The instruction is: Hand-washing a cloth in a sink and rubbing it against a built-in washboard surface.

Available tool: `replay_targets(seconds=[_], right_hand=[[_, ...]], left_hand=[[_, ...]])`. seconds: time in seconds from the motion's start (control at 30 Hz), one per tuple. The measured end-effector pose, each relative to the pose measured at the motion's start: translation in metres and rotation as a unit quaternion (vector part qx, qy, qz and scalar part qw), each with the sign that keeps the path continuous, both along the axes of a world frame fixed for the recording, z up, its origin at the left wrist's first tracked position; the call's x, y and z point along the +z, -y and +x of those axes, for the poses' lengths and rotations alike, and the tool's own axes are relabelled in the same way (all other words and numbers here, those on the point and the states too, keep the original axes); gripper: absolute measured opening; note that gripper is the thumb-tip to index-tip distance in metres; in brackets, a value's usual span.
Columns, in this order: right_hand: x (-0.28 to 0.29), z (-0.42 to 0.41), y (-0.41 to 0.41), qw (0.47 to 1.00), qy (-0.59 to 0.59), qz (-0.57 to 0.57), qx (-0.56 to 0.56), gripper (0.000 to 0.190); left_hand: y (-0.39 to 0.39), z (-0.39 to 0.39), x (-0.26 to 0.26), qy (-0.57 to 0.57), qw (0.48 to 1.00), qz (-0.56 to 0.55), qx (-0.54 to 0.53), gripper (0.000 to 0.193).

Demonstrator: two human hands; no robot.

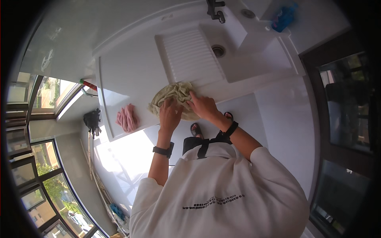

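Note:
A crumpled yellow-green cloth [172, 92] lies at the front edge of the white counter, just below the ribbed washboard [189, 55], and part of it hangs over the edge. My left hand [170, 114] rests on the cloth's lower middle, fingertips among the folds; whether it pinches the fabric cannot be told. At the cloth's right side is my right hand [203, 105], its thumb and forefinger touching the bunched part, the grip unclear. A folded pink cloth [128, 118] lies on the counter to the left, apart from both hands.
A white sink basin [253, 64] with a drain [218, 51] and a dark faucet [216, 12] adjoins the washboard. A blue bottle [282, 19] stands at the upper right. Long poles [90, 154] and a black bundle [92, 120] are left of the counter, near windows.

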State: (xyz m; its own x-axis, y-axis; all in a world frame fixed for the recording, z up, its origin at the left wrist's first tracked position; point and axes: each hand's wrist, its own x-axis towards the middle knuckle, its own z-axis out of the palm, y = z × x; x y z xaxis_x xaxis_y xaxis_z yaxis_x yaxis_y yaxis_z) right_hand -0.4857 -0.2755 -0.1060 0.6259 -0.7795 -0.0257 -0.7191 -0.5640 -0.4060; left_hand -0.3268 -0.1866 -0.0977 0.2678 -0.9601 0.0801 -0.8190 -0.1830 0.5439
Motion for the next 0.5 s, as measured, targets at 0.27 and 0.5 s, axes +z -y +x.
replay_targets(seconds=[0.27, 0.5], right_hand=[[-0.001, -0.090, 0.046, 0.999, 0.003, -0.023, -0.044, 0.049], [-0.006, -0.223, 0.103, 0.988, -0.003, -0.045, -0.144, 0.044]], left_hand=[[0.056, -0.094, -0.022, 0.144, 0.988, -0.010, -0.047, 0.054], [0.136, -0.210, -0.042, 0.132, 0.984, -0.019, -0.121, 0.058]])
